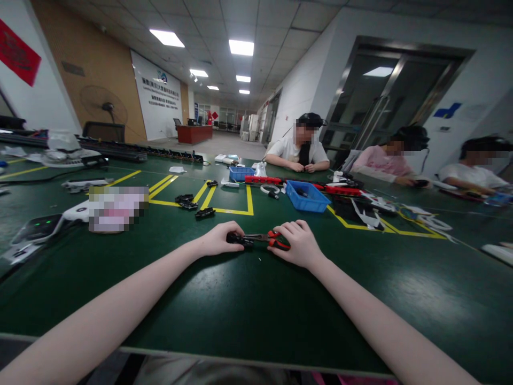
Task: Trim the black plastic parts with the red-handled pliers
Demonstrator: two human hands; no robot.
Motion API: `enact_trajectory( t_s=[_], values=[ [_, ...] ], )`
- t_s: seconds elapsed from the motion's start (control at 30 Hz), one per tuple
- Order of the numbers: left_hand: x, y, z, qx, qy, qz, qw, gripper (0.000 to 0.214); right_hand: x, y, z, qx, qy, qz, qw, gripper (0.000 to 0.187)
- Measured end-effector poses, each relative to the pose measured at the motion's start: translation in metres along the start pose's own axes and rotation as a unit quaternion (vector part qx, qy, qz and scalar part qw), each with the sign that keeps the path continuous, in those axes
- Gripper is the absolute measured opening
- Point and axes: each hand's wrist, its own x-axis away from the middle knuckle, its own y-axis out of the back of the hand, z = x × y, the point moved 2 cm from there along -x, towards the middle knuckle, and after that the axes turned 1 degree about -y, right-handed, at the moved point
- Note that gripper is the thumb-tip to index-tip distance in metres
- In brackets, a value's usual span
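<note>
table: dark green mat (248, 315), bare in the lower part of the frame apart from both forearms
left hand: (216, 240) centre frame, fingers curled shut around a small black part (234, 239), held just above or on the mat (can't tell which)
right hand: (300, 246) just right of centre, closed over the red-and-black handles of the pliers (267, 238)
contact: pliers' nose points left and meets the black part; too small to tell whether the jaws bite it or only touch
progress: my read is mid-operation on this one piece, since part and tool are both in hand and nothing is set down
loose pieces: similar black pieces (187, 201) up-left of the hands, by the yellow tape lines (249, 200); can't tell if they are finished or waiting
bins: blue bin (308, 197) above the hands, smaller blue bin (241, 173) further back
far side: three other people (298, 154) seated upper right, hands on their own work
</note>
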Motion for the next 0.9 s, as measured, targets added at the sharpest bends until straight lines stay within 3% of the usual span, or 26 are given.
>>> enact_trajectory(
  t_s=[0.27, 0.9],
  values=[
    [0.0004, 0.0014, -0.0006, 0.006, 0.003, -0.008, 1.000, 0.032, 0.0010, -0.0009, -0.0002, 0.003, -0.002, -0.009, 1.000, 0.043],
    [0.0000, 0.0008, -0.0012, 0.008, -0.005, 0.002, 1.000, 0.031, -0.0010, 0.0012, -0.0074, -0.006, 0.006, 0.045, 0.999, 0.038]
  ],
)
